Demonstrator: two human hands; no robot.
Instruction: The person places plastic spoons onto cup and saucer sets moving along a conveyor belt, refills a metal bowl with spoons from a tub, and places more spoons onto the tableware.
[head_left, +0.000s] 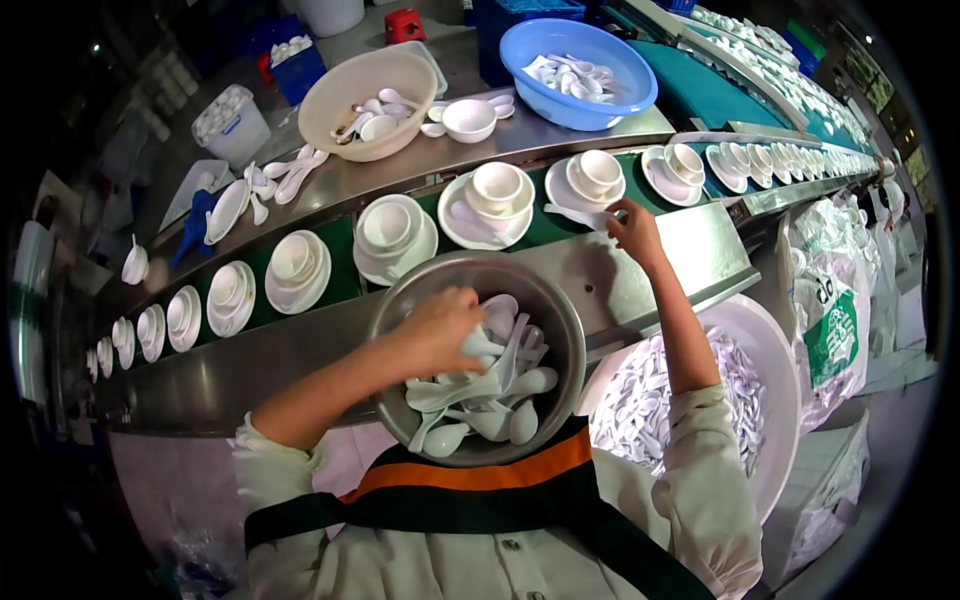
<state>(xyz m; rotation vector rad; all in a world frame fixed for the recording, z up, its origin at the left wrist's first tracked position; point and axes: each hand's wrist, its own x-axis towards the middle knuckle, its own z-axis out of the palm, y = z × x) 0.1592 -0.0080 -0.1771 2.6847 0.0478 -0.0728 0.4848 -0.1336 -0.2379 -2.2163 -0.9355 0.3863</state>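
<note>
Green conveyor belt point(344, 268) crosses the workroom, carrying small bowls point(598, 168) on saucers point(558, 188). At the front of one saucer, a white spoon point(577, 214) has its end pinched in the right hand's point(634, 230) grip. Nearer, the left hand point(440, 332) reaches into a metal bowl point(402, 300) of loose spoons point(492, 388); whether its grip holds any, I cannot tell. Lower right stands a spoon-filled tub point(784, 400).

A red stool point(405, 27) stands on grey floor point(452, 45) toward twelve o'clock; small lights point(869, 39) glow at ten and two.
</note>
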